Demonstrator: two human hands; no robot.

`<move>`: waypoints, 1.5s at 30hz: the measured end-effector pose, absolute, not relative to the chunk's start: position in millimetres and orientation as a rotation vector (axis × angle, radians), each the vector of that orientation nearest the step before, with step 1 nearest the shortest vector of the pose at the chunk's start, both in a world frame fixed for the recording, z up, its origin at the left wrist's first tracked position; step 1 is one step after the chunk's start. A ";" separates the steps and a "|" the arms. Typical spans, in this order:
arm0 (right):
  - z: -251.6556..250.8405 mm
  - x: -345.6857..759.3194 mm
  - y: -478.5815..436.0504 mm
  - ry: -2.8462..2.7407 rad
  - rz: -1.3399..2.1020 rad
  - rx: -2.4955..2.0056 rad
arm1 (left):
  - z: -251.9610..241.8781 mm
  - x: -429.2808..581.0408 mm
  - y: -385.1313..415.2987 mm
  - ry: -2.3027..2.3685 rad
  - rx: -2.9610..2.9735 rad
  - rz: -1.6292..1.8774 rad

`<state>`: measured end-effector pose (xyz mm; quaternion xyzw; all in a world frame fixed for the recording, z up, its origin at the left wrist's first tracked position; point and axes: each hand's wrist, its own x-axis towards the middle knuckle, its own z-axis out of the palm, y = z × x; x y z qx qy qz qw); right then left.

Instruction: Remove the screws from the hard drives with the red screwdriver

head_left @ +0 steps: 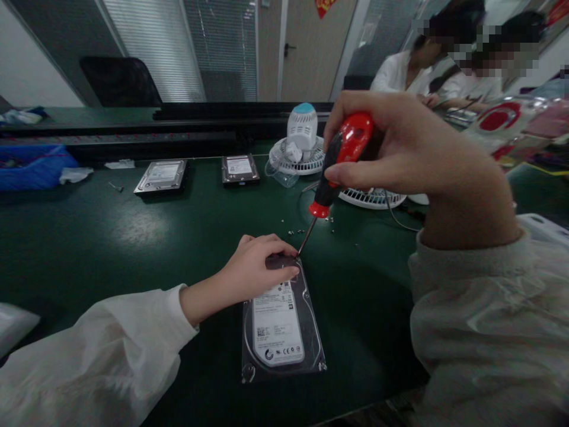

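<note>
A hard drive (278,332) with a white label lies flat on the green table in front of me. My left hand (255,267) rests across its far end, with thumb and fingers gripping around the far corner. In my right hand (400,142) is a red and black screwdriver (340,160), held tilted by its handle. The screwdriver's tip meets the drive's far right corner, close to my left fingertips. Whether a screw sits under the tip is too small to tell. Several small loose screws (296,232) lie just beyond the drive.
Two more hard drives, one silver (162,176) and one smaller (240,169), lie farther back. Behind stands a white fan part (302,130) with round grilles (376,198). A blue bin (35,168) is at the left. Two people in white sit at the back right.
</note>
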<state>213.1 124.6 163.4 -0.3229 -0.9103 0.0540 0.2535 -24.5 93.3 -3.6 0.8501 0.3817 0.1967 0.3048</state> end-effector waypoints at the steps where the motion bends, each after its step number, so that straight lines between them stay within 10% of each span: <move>1: 163.7 212.7 124.4 -2.478 0.163 -0.870 | -3.4 -24.4 93.3 1.009 2.252 0.524; 45: 170.0 216.4 116.7 -2.552 -0.143 -0.971 | -3.5 -25.6 94.4 1.003 2.246 0.501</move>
